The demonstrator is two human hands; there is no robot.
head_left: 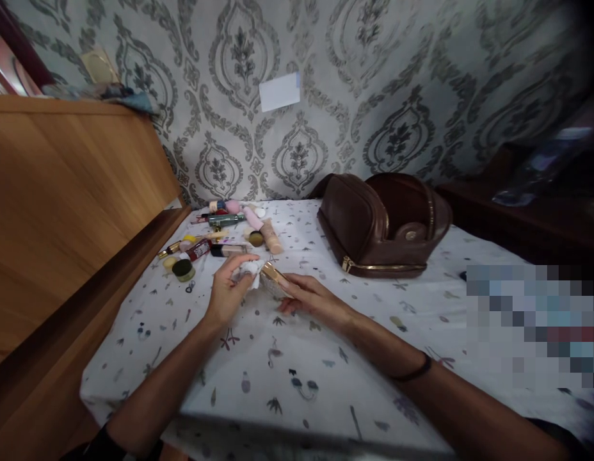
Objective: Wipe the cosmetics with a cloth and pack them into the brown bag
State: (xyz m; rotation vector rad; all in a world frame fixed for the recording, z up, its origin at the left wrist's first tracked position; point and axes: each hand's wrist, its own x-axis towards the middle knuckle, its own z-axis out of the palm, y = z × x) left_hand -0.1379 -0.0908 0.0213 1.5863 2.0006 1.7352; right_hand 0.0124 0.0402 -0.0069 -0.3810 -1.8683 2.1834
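My left hand (226, 293) pinches a crumpled white tissue (250, 271) between thumb and fingers. Just to its right, a cosmetic container (274, 273) with a shiny gold part and a paler, clear-looking part is gripped by my right hand (310, 296). The tissue is against or very close to the container's gold end; contact is hard to make out. Beyond my left hand lie several cosmetics, among them a dark-capped bottle (228, 250), a beige tube (271, 237), a green-lidded jar (183, 270) and a dark red tube (198, 250).
A brown leather toiletry bag (354, 218) stands with its top open at the back right of the patterned white cloth (326, 378). A wooden cabinet (76, 186) borders the left side. A clear plastic bottle (541, 166) lies on dark furniture at the right.
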